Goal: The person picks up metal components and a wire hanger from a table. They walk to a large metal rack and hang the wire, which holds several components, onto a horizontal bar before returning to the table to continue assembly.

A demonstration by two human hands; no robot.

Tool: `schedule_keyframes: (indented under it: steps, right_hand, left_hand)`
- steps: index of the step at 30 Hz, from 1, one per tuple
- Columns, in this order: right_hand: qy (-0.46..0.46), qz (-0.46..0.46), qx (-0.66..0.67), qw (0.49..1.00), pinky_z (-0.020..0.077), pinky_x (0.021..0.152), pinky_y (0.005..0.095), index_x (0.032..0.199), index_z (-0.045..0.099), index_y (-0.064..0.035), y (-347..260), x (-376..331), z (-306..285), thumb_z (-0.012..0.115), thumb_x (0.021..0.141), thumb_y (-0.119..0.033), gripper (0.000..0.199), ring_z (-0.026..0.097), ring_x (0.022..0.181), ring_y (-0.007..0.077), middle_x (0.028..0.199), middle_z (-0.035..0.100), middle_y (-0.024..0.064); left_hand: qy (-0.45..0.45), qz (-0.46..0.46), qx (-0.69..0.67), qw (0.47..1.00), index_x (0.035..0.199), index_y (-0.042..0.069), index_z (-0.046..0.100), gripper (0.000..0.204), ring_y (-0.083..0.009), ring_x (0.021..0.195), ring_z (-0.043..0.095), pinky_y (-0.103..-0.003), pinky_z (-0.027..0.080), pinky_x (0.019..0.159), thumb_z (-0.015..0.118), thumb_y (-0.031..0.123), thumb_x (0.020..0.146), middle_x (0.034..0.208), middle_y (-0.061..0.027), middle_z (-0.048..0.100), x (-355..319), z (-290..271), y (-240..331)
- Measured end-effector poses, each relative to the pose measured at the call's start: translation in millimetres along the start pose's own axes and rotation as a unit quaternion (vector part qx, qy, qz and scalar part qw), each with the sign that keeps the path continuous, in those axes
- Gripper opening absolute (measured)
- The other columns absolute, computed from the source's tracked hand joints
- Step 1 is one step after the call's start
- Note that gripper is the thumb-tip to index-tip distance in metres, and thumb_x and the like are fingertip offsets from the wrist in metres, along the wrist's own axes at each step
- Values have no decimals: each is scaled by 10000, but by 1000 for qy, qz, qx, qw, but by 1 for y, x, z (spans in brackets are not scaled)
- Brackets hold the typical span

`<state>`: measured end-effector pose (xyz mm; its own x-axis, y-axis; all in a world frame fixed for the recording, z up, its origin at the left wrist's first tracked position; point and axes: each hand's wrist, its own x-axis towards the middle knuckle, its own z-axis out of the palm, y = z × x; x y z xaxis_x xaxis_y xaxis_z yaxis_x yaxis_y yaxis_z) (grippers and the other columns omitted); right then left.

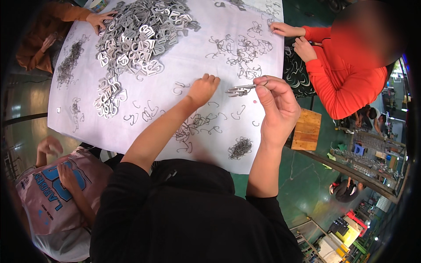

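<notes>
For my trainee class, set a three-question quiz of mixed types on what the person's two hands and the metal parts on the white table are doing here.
1. True or false: the right hand pinches a small stack of flat metal pieces above the white table.
2. Multiple choice: the left hand is
A) resting fingers down on the table among loose wire hooks
B) buried in the big pile of flat metal clips
C) off the table
3. Fill in: the person across the right corner wears a ____ top.

Key: 1 true; 2 A; 3 red
</notes>
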<state>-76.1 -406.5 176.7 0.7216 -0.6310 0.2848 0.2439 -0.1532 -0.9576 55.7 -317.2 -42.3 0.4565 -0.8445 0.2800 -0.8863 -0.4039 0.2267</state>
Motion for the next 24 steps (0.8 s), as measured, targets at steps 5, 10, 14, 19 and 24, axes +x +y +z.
schedule_keyframes:
  steps: [5, 10, 14, 19, 24]
  right_hand:
    - [-28, -16, 1, 999, 461, 800, 261, 867, 650, 7, 5, -3, 7, 707, 782, 15, 103, 607, 865, 140, 895, 661, 82]
    - [-68, -15, 3, 998, 469, 782, 261, 864, 656, -3, 6, -1, 28, 705, 782, 11, 97, 611, 857, 137, 895, 664, 77]
    - [-95, -20, -7, 995, 473, 743, 245, 863, 657, -4, 7, 1, 46, 701, 795, -14, 81, 608, 832, 126, 876, 662, 65]
    - [-114, -21, -27, 993, 469, 733, 241, 864, 658, -8, 3, 3, 67, 709, 794, -30, 89, 601, 812, 113, 858, 655, 52]
    - [-151, -32, -45, 987, 467, 730, 241, 887, 656, -5, 8, 1, 83, 707, 800, -44, 108, 598, 799, 107, 842, 648, 43]
  left_hand:
    - [42, -246, -270, 930, 918, 57, 640, 184, -170, 716, 623, -275, 488, 540, 598, 235, 897, 846, -72, 665, 21, -99, -22]
    - [99, -205, -553, 801, 1031, 39, 632, 190, -86, 676, 592, -216, 459, 547, 547, 185, 945, 804, -52, 677, 14, -200, -13]
    - [129, -165, -493, 844, 1097, 21, 618, 196, -78, 707, 589, -204, 464, 556, 570, 110, 929, 843, -54, 682, 0, -249, 7]
    - [214, -160, -394, 879, 1023, 54, 665, 168, -100, 654, 650, -213, 492, 554, 646, 67, 856, 807, -56, 709, -15, -268, 12]
    - [261, -169, -381, 871, 991, 47, 677, 136, -109, 746, 680, -207, 502, 578, 638, 54, 861, 844, -51, 709, -29, -274, 10]
